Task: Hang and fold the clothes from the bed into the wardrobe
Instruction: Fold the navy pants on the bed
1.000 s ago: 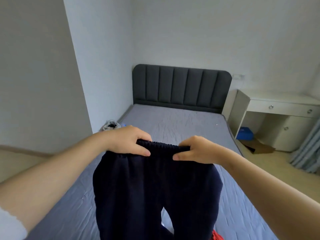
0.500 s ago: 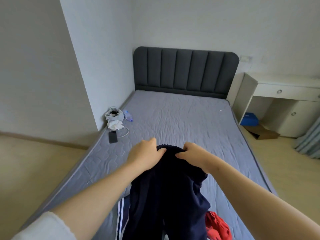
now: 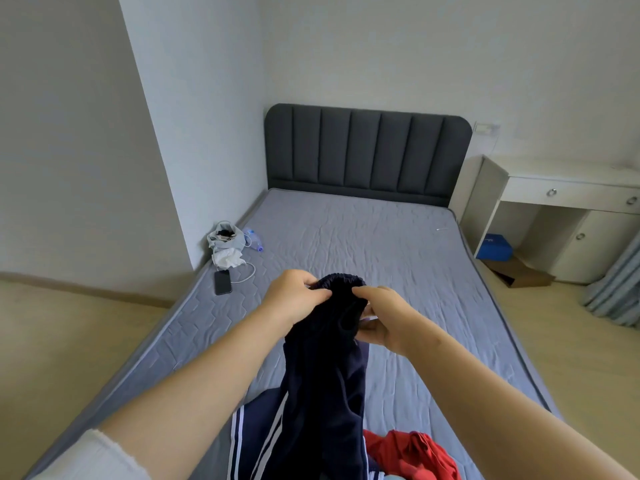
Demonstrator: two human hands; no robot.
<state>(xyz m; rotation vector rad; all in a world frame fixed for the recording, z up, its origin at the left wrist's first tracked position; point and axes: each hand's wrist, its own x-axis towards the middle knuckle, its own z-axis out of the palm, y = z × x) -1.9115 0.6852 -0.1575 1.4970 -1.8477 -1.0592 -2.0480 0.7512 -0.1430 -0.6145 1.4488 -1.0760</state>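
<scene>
Dark navy trousers [image 3: 325, 379] hang over the bed [image 3: 398, 258], bunched at their elastic waistband. My left hand [image 3: 294, 296] pinches the waistband from the left. On the right side my right hand [image 3: 381, 317] grips the same waistband, fingers tucked under the cloth. The legs drop down to the near end of the mattress. A navy garment with white stripes [image 3: 256, 434] lies under them. Beside it, at the bottom edge, lies a red garment [image 3: 412, 452]. No wardrobe is in view.
A black phone [image 3: 222, 282] with a white cable, a small grey bag [image 3: 225, 239] and a plastic bottle [image 3: 254, 240] sit on the bed's left edge. A dark padded headboard [image 3: 367, 154] stands at the far end. A white desk [image 3: 561, 206] stands right, a curtain [image 3: 620, 282] beyond it.
My hands have drawn together, gathering the spread waistband into a bunch. The trousers have come down lower over the bed, and my view has tipped downward.
</scene>
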